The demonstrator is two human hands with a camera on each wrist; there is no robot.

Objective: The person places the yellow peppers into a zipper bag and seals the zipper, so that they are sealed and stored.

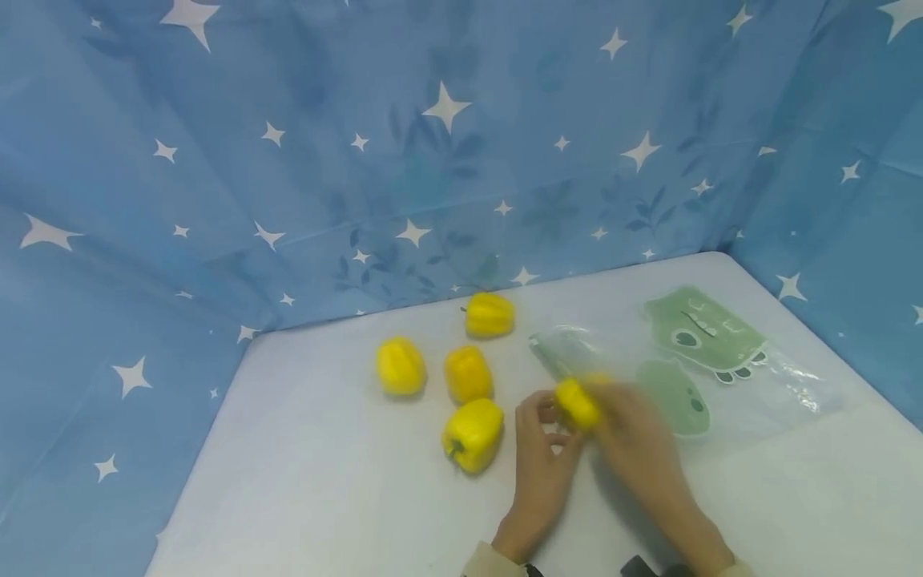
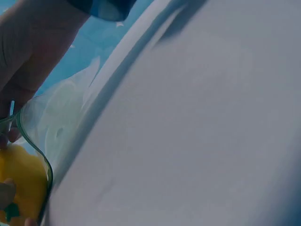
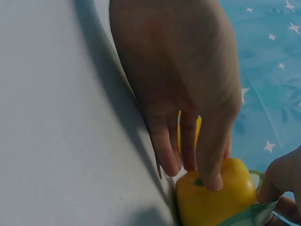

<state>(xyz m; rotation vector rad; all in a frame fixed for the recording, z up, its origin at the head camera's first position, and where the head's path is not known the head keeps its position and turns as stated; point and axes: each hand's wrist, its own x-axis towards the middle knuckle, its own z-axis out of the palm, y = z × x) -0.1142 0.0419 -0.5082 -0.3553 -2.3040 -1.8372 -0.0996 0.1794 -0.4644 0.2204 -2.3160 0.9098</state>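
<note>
My right hand (image 1: 638,437) grips a yellow bell pepper (image 1: 577,403) at the mouth of a clear plastic zip bag (image 1: 782,401). In the right wrist view, the thumb lies on the pepper (image 3: 221,202) near its green stem. My left hand (image 1: 541,461) pinches the bag's rim with curled fingers. The bag's green edge (image 3: 249,215) crosses the pepper's lower side there. The left wrist view shows the pepper (image 2: 28,172) beside the curved rim. Green cartoon prints (image 1: 703,328) mark the bag, which lies flat to the right. The right hand is blurred in the head view.
Left of the hands, several yellow peppers rest on the white table (image 1: 310,481): one at the back (image 1: 489,314), one at the left (image 1: 401,366), an orange-toned one (image 1: 469,374) and the nearest (image 1: 473,435). A blue star-patterned curtain (image 1: 324,184) stands behind the table.
</note>
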